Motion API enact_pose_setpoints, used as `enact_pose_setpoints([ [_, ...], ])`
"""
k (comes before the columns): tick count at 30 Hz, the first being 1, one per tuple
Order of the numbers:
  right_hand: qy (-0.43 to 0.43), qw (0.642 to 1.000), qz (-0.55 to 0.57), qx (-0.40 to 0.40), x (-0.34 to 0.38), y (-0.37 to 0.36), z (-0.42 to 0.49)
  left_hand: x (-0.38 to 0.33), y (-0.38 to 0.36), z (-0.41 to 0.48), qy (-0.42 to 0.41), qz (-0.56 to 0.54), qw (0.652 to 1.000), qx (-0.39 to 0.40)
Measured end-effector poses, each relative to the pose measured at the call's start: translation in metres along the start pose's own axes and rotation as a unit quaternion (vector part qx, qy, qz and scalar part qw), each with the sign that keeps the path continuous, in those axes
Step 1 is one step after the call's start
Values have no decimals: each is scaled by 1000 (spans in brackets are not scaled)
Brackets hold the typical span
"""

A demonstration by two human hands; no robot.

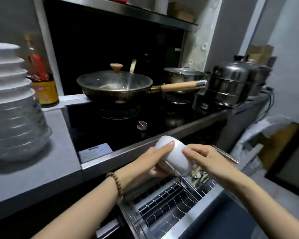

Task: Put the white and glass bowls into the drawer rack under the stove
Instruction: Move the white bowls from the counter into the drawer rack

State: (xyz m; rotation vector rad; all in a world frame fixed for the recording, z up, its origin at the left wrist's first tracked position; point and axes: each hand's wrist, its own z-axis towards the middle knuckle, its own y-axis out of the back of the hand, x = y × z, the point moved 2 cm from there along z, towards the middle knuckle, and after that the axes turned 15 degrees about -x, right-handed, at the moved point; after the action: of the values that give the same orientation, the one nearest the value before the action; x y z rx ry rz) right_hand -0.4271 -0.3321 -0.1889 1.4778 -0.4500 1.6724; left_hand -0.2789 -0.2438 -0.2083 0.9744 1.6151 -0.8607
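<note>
A small white bowl [175,155] is held on its side between both hands, above the pulled-out drawer rack [164,202] under the stove. My left hand [155,160] grips it from the left, thumb across its outer wall. My right hand [209,159] pinches its right side. The wire rack's slots below the bowl look empty; some utensils lie at its far end. A tall stack of white bowls over glass bowls [14,107] stands on the grey counter at the left.
A lidded wok [115,84] with a wooden handle sits on the black stove [114,131]. Steel pots [231,85] stand to the right. Sauce bottles [41,80] stand behind the bowl stack. Bags lie on the floor at the right.
</note>
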Motion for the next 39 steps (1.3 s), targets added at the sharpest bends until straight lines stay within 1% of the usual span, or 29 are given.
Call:
enact_pose_setpoints([
  [2,-49,999,-9,-1,-35,8,5,31,-9,26,62,-8,998,23],
  [4,-104,994,-4,17,-68,13,12,61,-15,53,89,10,996,26],
  [7,-182,982,8,56,-113,15,23,103,-16,89,121,31,992,5],
  [9,-233,970,18,64,-142,17,33,130,-17,108,148,13,989,-5],
  [12,-286,953,5,99,-181,15,48,166,-19,137,190,-19,981,-37],
  [14,-321,941,-6,108,-208,15,60,185,-20,155,203,-26,978,-49],
  [16,-355,929,-10,101,-234,14,73,199,-21,173,202,-23,978,-54],
  [18,-381,920,-15,96,-255,11,86,210,-20,190,197,5,978,-63],
  [22,-411,906,-25,98,-290,5,107,233,-16,221,188,69,977,-73],
  [25,-409,906,-51,99,-313,2,118,247,-17,234,175,85,978,-79],
  [30,-409,902,-83,116,-342,2,128,264,-18,250,159,144,974,-78],
  [35,-406,906,-72,94,-356,3,134,273,-20,262,148,164,970,-105],
  [39,-415,904,-60,87,-369,5,136,277,-23,271,140,191,965,-109],
])
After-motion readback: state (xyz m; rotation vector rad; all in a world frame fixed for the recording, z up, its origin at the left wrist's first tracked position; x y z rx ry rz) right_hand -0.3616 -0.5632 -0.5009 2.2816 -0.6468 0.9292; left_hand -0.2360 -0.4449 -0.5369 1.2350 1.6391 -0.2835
